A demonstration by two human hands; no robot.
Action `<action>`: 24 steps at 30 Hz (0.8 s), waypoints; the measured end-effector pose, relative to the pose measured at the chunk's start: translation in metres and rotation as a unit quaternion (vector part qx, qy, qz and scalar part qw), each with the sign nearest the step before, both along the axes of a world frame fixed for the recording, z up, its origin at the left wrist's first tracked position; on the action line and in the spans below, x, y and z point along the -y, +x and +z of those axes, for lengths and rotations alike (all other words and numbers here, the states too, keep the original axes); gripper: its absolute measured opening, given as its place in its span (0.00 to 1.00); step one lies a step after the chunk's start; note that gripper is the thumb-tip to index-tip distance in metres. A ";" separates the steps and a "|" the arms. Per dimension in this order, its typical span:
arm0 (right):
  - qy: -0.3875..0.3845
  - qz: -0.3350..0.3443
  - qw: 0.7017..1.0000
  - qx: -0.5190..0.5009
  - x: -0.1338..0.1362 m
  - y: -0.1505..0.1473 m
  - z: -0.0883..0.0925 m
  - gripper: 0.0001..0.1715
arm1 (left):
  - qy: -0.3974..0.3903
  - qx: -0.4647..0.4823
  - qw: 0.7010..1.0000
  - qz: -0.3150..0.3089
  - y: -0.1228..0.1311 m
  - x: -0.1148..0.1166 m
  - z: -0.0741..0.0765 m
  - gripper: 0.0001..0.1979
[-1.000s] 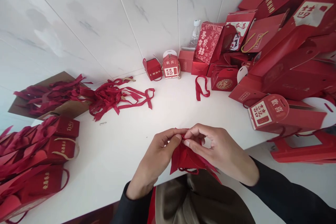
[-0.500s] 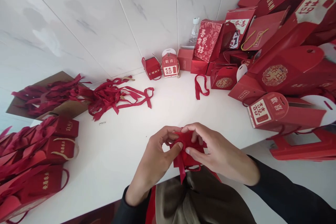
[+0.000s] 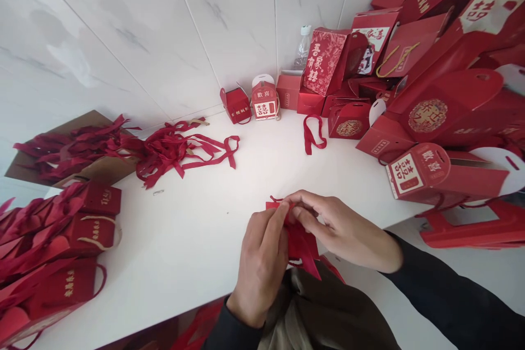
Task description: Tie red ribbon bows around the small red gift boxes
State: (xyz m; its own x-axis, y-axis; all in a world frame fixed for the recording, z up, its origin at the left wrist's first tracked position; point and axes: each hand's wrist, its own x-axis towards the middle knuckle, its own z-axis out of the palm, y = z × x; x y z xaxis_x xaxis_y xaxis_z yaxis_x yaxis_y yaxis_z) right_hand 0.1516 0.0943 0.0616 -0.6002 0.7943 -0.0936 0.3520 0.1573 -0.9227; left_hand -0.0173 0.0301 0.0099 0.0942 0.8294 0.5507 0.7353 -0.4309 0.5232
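Observation:
A small red gift box (image 3: 302, 238) lies at the table's front edge, close to my body and partly covered by my hands. A red ribbon (image 3: 310, 262) runs over it, one tail hanging down the near side. With thumb and fingers closed, my left hand (image 3: 264, 254) pinches the ribbon at the top of the box. My right hand (image 3: 330, 224) grips the ribbon there too, its fingers curled and touching the left fingertips. Exactly how the ribbon is looped between the fingers is hidden.
Red ribbons (image 3: 168, 153) lie piled beside a cardboard box (image 3: 92, 120) of more ribbons. Ribboned gift boxes (image 3: 96, 232) stand at left. Many red boxes (image 3: 443, 109) are heaped at right, near a plastic bottle (image 3: 302, 46). One loose ribbon (image 3: 314, 134) rests on the white table (image 3: 184, 240).
My left hand has turned over, its back now facing up, and come closer to the right hand. The ribbon tail has swung from left to right across the box.

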 end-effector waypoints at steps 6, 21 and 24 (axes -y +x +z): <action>0.028 0.046 0.998 0.010 -0.010 -0.002 -0.003 0.10 | 0.049 0.015 0.999 0.003 0.001 0.003 -0.002 0.26; 0.006 -0.026 0.999 0.040 -0.005 0.003 -0.003 0.07 | -0.041 0.055 0.985 0.159 -0.005 0.008 0.009 0.13; 0.007 -0.024 0.999 0.044 -0.005 0.003 -0.003 0.07 | -0.085 0.067 0.982 0.157 -0.006 0.007 0.010 0.07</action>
